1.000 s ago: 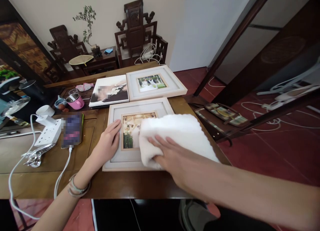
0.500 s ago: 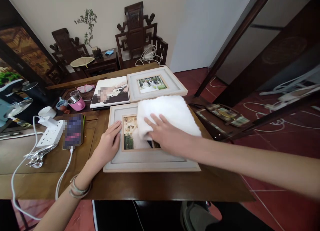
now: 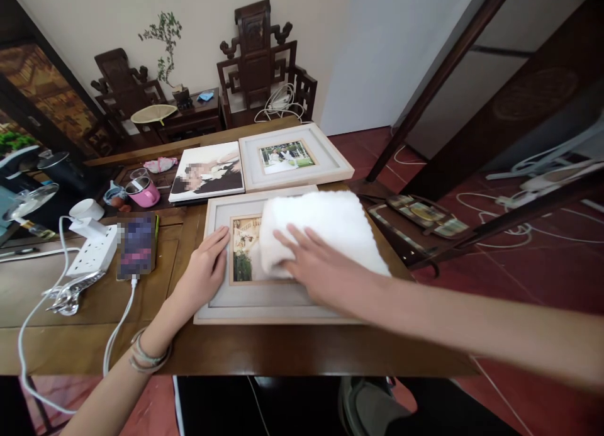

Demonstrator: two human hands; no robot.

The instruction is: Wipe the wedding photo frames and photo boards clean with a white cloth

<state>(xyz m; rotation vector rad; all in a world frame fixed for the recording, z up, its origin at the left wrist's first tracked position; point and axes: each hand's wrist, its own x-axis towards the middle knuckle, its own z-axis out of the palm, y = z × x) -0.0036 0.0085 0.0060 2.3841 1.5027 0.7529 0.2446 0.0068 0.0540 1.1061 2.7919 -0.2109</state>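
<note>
A light wooden picture frame (image 3: 226,313) lies flat on the table in front of me, a photo in its middle. My left hand (image 3: 207,263) rests on the frame's left side with fingers stretched out and thumb apart. On the right part of the frame lies a folded white fluffy cloth (image 3: 330,219), which hides much of the photo and hangs past the frame's right edge. My right hand (image 3: 316,260) presses on top of this cloth, palm down, its fingers spread.
Behind stand a second framed photo (image 3: 330,153) and a photo panel (image 3: 226,172), both lying flat. To the left on the wooden table (image 3: 264,354) are a phone (image 3: 139,244) with a cable, a power strip (image 3: 97,250) and a pink mug (image 3: 146,194).
My right hand and the white cloth have slid slightly toward me and to the right over the frame. The left hand has stayed on the frame's left side.
</note>
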